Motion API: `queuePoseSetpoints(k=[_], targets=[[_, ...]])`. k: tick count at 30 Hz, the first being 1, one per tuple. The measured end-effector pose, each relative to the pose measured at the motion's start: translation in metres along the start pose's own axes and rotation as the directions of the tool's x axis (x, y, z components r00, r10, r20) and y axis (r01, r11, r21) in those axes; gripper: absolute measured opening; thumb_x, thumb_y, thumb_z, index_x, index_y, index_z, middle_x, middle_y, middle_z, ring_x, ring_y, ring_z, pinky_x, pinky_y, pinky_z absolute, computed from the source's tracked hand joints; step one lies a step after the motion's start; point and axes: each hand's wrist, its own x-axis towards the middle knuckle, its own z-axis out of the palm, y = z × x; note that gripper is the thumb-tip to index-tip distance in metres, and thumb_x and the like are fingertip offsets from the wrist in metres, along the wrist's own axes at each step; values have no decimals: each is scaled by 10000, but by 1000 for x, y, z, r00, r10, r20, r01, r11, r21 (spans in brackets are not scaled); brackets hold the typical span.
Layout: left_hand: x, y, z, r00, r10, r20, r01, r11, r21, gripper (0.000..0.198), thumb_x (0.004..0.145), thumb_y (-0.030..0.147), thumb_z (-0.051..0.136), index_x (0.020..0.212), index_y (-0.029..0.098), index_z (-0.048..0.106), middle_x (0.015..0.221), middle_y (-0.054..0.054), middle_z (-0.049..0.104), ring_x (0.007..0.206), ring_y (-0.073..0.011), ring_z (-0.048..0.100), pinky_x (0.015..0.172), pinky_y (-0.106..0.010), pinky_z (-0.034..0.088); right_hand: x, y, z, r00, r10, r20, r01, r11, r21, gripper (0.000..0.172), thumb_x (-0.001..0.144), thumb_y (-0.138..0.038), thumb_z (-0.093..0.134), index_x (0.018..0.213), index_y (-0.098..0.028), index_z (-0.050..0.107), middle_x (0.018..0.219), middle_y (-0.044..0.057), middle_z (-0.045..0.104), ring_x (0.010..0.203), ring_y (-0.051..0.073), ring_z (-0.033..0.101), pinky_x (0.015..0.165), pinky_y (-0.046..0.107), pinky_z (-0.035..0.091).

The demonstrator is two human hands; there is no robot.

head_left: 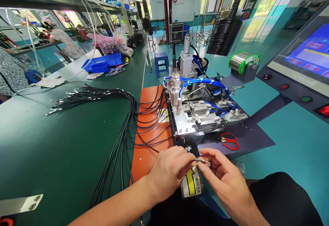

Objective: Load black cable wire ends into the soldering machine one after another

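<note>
We are pinching the stripped end of a thin cable [202,161] between our two hands, just in front of the near edge of the machine. Our left hand [169,171] is closing thumb and forefinger on the cable from the left, its fingertips [191,157] clamped together on it. Our right hand [221,178] is meeting it from the right, thumb and forefinger pressed on the cable's coloured wire tips, the other fingers curling loosely beneath. The two hands are nearly touching at the fingertips.

Directly below the hands a label with a yellow arrow [191,185] is showing on the machine's front. Just beyond them the metal fixture [197,116] with blue air hoses [200,82] is standing on its base, and red-handled scissors [229,141] are lying on the dark mat to its right. To the left an orange mat [147,150] is lying under a bundle of black cables [123,123] that is fanning out across the green workbench [51,143]. Farther back a blue tray [102,63] is sitting on the bench, a solder spool [243,61] is mounted to the right, and a screen [311,52] is glowing at the far right. Another person [64,40] is working at the far left.
</note>
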Motion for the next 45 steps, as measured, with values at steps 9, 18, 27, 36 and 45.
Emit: queuePoseSetpoints(k=[9, 18, 27, 36, 45], targets=[[-2, -3, 11, 992, -117, -52, 118, 993, 20, 171, 984, 225, 470, 1048, 171, 619, 848, -52, 603, 742, -162, 541, 655, -276, 431, 0, 14, -8, 996, 9, -84, -10, 1000, -5, 389, 908, -424, 635, 1236, -226, 569, 1085, 73, 693, 967, 193, 660, 803, 277, 579], [0, -7, 15, 989, -120, -90, 121, 993, 7, 248, 1000, 238, 447, 828, 169, 611, 719, -13, 589, 612, -118, 511, 564, -253, 359, 1, 14, -4, 971, -206, -122, 170, 951, -257, 278, 947, -325, 563, 1209, -252, 621, 1087, 61, 668, 943, 199, 657, 818, 288, 561], [2, -7, 19, 982, -170, -82, 175, 983, 60, 313, 1002, 256, 428, 722, 167, 536, 647, 5, 533, 560, -111, 464, 546, -255, 336, 3, 11, 3, 905, -420, -61, 360, 835, -417, 326, 968, -203, 511, 1279, -246, 598, 1101, 76, 635, 999, 211, 626, 895, 321, 519], [1, -7, 20, 980, -178, -91, 185, 980, 75, 319, 995, 261, 440, 697, 172, 512, 631, 10, 524, 554, -110, 462, 542, -258, 328, 0, 16, 5, 855, -519, 0, 450, 741, -498, 419, 959, -122, 508, 1360, -234, 558, 1145, 97, 610, 1041, 215, 621, 885, 322, 525], [0, -8, 22, 983, -149, -107, 157, 985, 68, 308, 995, 268, 438, 708, 177, 507, 643, 7, 539, 575, -115, 497, 553, -253, 330, 9, 10, 13, 828, -553, -89, 465, 767, -442, 168, 942, -141, 579, 1064, -195, 681, 939, 50, 645, 836, 154, 638, 756, 258, 524]])
